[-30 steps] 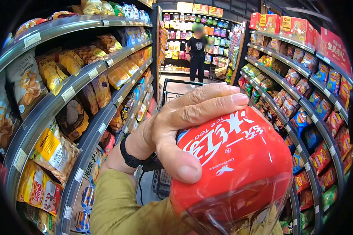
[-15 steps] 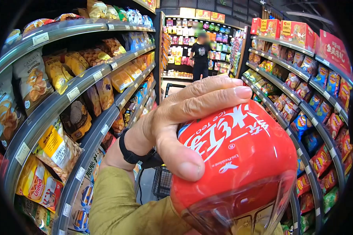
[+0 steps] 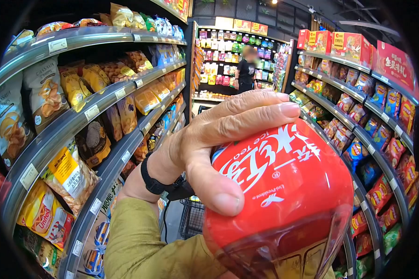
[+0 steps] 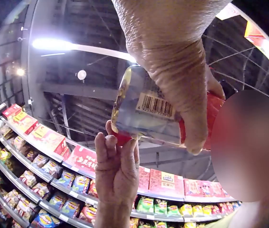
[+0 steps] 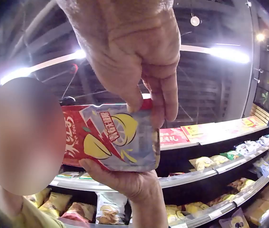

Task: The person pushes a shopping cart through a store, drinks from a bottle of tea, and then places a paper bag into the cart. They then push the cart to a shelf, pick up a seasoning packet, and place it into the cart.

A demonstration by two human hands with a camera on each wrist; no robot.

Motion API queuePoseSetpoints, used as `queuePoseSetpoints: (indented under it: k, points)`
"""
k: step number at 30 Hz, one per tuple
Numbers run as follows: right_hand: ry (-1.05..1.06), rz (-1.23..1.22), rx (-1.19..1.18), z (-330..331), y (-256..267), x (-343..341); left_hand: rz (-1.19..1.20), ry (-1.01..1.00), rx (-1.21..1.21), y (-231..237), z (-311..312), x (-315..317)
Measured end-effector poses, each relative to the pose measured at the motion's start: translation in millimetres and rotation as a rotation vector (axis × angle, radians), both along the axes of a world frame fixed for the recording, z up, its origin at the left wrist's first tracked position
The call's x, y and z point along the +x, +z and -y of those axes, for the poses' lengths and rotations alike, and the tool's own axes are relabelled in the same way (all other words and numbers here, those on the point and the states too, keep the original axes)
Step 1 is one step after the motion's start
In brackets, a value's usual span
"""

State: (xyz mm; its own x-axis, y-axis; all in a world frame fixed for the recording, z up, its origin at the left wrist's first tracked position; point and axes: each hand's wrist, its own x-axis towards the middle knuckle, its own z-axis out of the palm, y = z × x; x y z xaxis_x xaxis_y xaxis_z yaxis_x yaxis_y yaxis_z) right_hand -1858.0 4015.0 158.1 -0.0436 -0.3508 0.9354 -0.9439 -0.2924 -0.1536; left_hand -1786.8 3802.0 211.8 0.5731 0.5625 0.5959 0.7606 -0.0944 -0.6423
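A large bottle (image 3: pixel 293 186) with a red ice tea label fills the lower right of the head view, its clear part towards the camera. My left hand (image 3: pixel 197 149) lies across it, thumb on the near side, fingers over the top. The left wrist view shows the left hand (image 4: pixel 172 61) gripping the label beside a barcode. In the right wrist view my right hand (image 5: pixel 129 52) has thumb and fingers around a small red cap (image 5: pixel 146 96), above the bottle (image 5: pixel 125 152). The bottle hides the right hand in the head view.
Shelves of snack bags (image 3: pixel 49 95) curve along the left, and more bags (image 3: pixel 356 151) stand on the right under red boxes (image 3: pixel 353 44). A black cart (image 3: pixel 191 216) is partly hidden behind my arm. A person in black (image 3: pixel 245 72) stands at the aisle's far end.
The bottle has shifted slightly right and turned a little, with my left hand still on it. The shelves sit slightly lower in view. The far person has moved right and now stands side-on.
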Motion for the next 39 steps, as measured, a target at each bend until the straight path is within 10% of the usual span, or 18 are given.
queuePoseSetpoints:
  k: [31,35,38,39]
  points:
    - [-0.134,0.011,0.151,-2.8,-19.2,20.1,0.112,0.004,0.061,-36.6,13.7,19.1]
    - [-0.190,0.163,0.297,-14.5,-32.0,38.0,0.372,-0.064,0.159,-77.2,17.2,7.3]
    - [-0.232,0.337,0.380,-23.5,-51.0,47.0,1.448,-0.101,0.201,-120.3,10.1,24.8]
    - [-0.250,0.451,0.412,-28.0,-56.9,50.0,1.726,-0.410,0.112,-125.8,5.1,23.3]
